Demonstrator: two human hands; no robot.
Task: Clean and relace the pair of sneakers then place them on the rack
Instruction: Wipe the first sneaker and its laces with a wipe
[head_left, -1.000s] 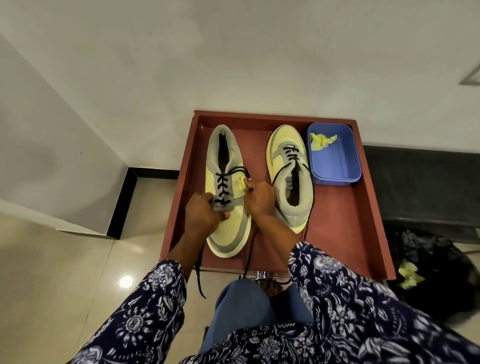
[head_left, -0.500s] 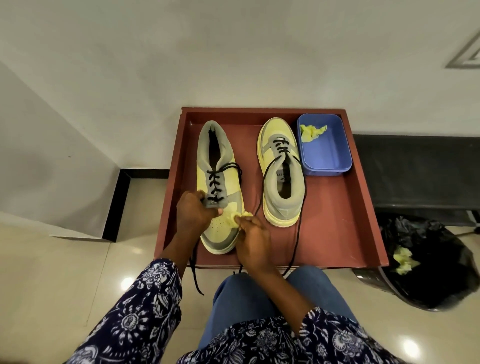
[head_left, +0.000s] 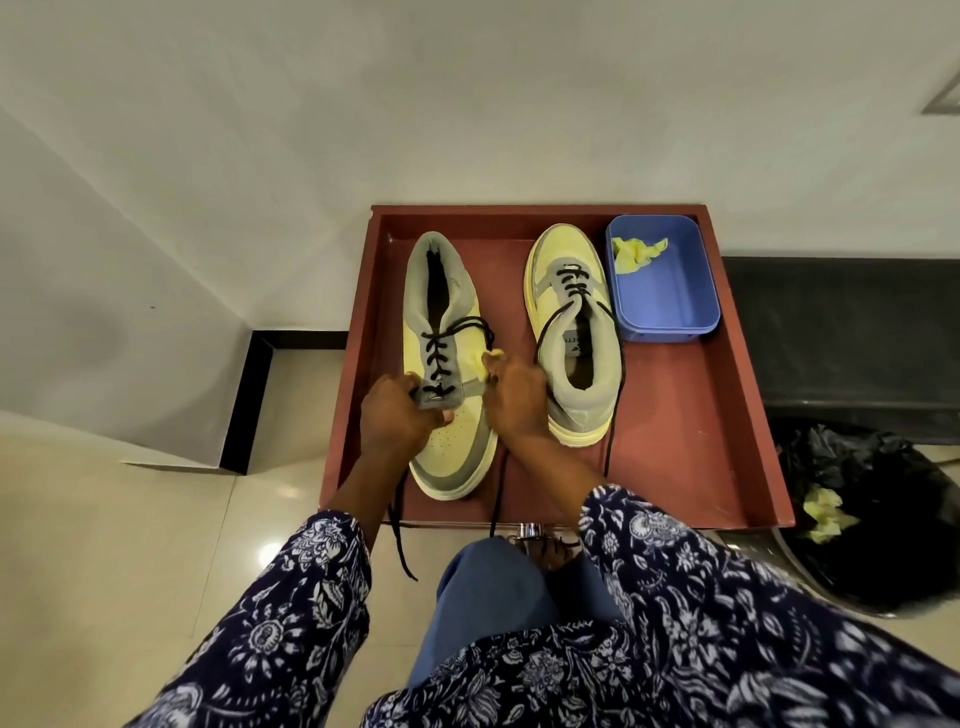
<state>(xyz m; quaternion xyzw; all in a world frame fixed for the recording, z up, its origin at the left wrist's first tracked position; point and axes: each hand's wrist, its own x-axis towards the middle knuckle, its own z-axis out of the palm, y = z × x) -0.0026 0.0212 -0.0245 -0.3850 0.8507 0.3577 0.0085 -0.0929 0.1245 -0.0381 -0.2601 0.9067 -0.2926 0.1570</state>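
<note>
Yellow-and-grey suede-like uppers, black cord laces: from the head view we log both sneakers lying in the red wooden tray (head_left: 727, 415). The left sneaker (head_left: 441, 364), toe toward us, is half laced, its loose ends trailing over the tray's near rim. Our left hand (head_left: 395, 421) grips its grey lower lace panel; our right hand (head_left: 514, 400) pinches a crumpled yellow cloth (head_left: 485, 361) against its side. The right sneaker (head_left: 576, 332), toe away, is also partly laced. We judge cleaning underway; relacing and racking remain. A blue plastic tub (head_left: 675, 301) holds another yellow rag.
</note>
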